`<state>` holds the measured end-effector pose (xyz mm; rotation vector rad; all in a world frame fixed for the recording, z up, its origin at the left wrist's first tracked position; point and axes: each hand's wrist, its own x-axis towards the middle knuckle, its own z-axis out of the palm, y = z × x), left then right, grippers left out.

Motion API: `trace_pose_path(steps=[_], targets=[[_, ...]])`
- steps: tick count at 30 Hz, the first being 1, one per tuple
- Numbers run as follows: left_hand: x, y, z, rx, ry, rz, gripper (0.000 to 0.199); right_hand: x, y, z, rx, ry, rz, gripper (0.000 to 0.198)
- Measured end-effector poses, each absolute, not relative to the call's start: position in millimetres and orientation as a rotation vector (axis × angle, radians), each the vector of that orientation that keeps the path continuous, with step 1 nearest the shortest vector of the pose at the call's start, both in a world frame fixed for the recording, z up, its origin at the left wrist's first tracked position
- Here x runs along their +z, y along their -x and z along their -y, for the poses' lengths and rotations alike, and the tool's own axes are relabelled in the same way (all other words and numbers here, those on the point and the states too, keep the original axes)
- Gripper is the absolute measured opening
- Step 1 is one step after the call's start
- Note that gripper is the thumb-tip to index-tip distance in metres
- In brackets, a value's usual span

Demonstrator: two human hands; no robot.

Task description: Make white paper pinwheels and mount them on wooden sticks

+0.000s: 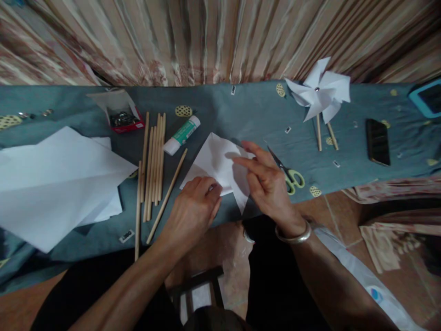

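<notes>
A white sheet of paper (215, 158) with cut, partly folded flaps lies in front of me on the cloth-covered table. My left hand (198, 202) is closed at its near edge, fingers curled and thumb against the paper. Over the right part of the sheet, my right hand (267, 181) has its fingers stretched out and apart. Scissors with light green handles (292, 179) lie just beyond that hand. A glue stick (182, 134) rests to the upper left of the sheet, and one wooden stick (167, 196) lies beside my left wrist.
Several wooden sticks (151, 165) lie in a bundle, left of centre. Behind them stands an open box of small dark metal pieces (124, 117). White paper sheets (62, 184) are stacked at left. Right are paper pinwheels (322, 89), a phone (378, 141) and a blue-framed device (427, 99).
</notes>
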<state>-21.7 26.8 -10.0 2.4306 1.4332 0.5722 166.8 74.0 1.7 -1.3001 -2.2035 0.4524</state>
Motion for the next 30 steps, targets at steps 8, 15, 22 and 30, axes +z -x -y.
trace_pose_path(steps=[8,15,22,30], targets=[[-5.8,24.0,-25.9,0.539,-2.404,-1.406,0.016,-11.9,-182.7,-83.9,0.184,1.527,2.257,0.038],[-9.1,35.7,-31.1,0.648,-2.506,-1.411,0.021,0.9,-194.5,-80.0,0.364,1.588,2.113,0.034],[-12.5,39.6,-38.0,0.701,-2.571,-1.505,0.025,1.0,-215.4,-70.3,0.829,1.75,1.783,0.035],[-2.7,13.5,-4.1,0.782,-2.555,-1.277,0.02,4.4,-220.2,-47.3,1.027,1.797,1.696,0.032]])
